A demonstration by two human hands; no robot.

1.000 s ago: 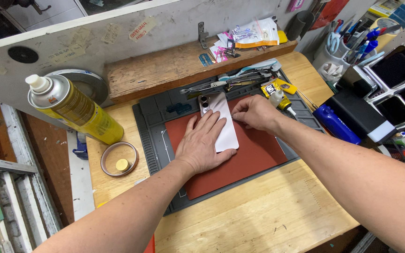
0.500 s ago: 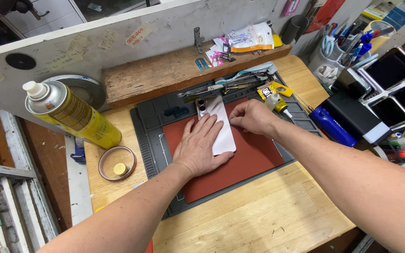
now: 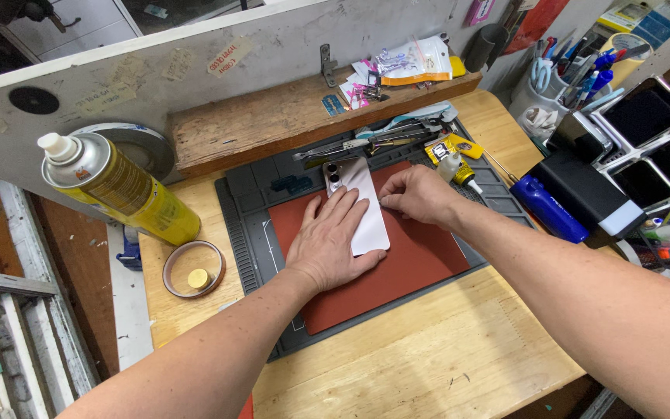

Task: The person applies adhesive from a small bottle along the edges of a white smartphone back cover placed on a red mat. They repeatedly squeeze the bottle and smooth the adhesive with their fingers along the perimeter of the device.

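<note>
A white phone (image 3: 363,203) lies back-up on the red pad of a grey work mat (image 3: 242,225), its camera block toward the far end. My left hand (image 3: 329,242) lies flat on the phone's left half and presses it down, fingers spread. My right hand (image 3: 418,194) is pinched against the phone's right edge; something thin may sit between its fingertips, too small to tell.
A yellow spray can (image 3: 118,190) lies at the left, with a tape roll (image 3: 193,269) in front of it. Tweezers and hand tools (image 3: 366,143) line the mat's far edge. A small glue bottle (image 3: 453,165), a blue bottle (image 3: 556,209) and dark boxes (image 3: 587,194) crowd the right.
Both hands stay on the phone. The camera view has shifted slightly; the right hand's fingertips have closed in tighter on the phone's right edge.
</note>
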